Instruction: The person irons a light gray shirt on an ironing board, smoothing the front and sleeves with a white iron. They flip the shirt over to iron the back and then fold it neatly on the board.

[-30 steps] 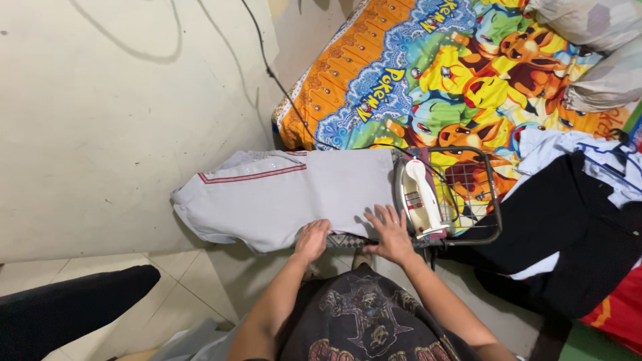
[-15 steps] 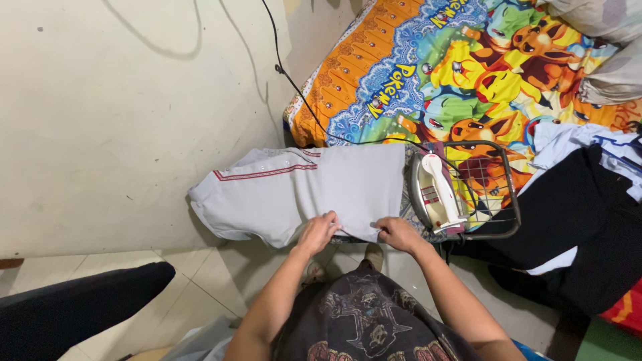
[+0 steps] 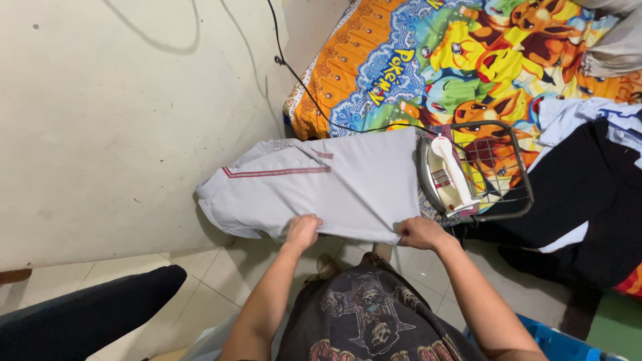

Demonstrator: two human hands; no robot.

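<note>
A light grey garment (image 3: 321,184) with a thin red stripe lies spread over an ironing board, its left end hanging off. My left hand (image 3: 302,230) pinches the garment's near edge at the middle. My right hand (image 3: 419,232) grips the same edge at its right corner and lifts it slightly. A white and cream iron (image 3: 449,175) rests just right of the garment on the board's wire rack (image 3: 513,170), a hand's width from my right hand.
A bed with a colourful cartoon sheet (image 3: 428,60) lies behind the board. Black clothing (image 3: 588,200) and a pale blue shirt (image 3: 588,113) lie at right. The iron's black cord (image 3: 294,70) runs up the cream wall. A dark object (image 3: 87,311) sits lower left, a blue bin (image 3: 555,341) lower right.
Both hands went from lying flat on the garment to gripping its near edge, and that edge is now lifted and pulled toward me. The camera view shifted a little.
</note>
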